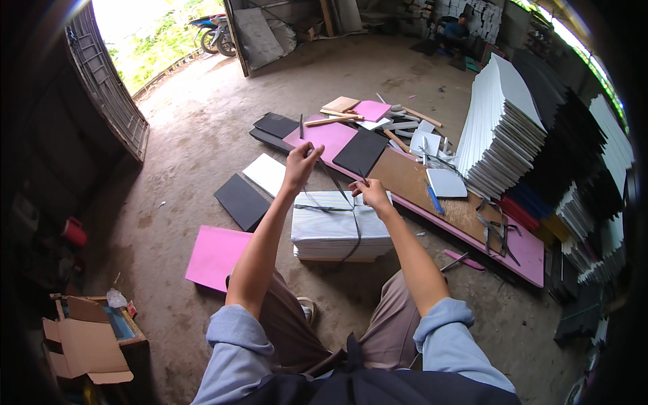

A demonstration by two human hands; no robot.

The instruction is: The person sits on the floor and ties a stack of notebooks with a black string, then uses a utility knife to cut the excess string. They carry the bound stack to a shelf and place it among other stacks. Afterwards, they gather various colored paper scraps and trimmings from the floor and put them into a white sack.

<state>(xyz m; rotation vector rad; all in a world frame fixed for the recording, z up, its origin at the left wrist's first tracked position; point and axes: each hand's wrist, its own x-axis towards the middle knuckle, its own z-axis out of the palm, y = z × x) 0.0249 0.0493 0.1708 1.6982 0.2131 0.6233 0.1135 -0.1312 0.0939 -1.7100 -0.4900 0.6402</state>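
Observation:
Between my knees on the floor stands a stack of white foam-like sheets (317, 234). A dark flat strap (357, 229) runs round the stack and crosses on its top. My left hand (304, 165), raised above the stack, is closed on one end of the strap, which slants down tautly to the crossing. Lower and to the right, my right hand (372, 196) pinches the other end, with a short tip sticking up past the fingers.
Beyond the stack lies a long pink board (533, 260) bearing a brown panel (405, 177), a blue-handled cutter (434, 197) and dark strap pieces (496, 233). Tall white sheet piles (499, 128) rise at right. Pink (216, 256) and black sheets (241, 201) lie left. Far back, a person (453, 32) sits.

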